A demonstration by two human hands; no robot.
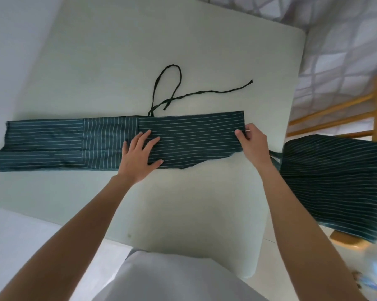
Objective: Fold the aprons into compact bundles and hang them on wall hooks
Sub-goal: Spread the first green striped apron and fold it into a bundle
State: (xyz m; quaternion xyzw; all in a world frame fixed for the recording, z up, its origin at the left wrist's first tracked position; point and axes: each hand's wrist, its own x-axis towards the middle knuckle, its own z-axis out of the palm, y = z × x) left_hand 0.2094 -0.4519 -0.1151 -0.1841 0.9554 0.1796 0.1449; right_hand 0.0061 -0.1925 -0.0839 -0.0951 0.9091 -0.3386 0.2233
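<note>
A dark green apron (79,142) with thin white stripes lies folded into a long narrow band across the pale table (109,61). Its dark ties (205,92) trail over the table beyond the band, one making a loop. My left hand (139,155) presses flat on the middle of the band with straight fingers. My right hand (251,142) pinches the band's right end between thumb and fingers. A second striped apron (333,181) hangs over a wooden chair at the right.
The wooden chair (335,114) stands just past the table's right edge, on a tiled floor (346,57). The table's near edge runs in front of my body. A white wall lies to the left.
</note>
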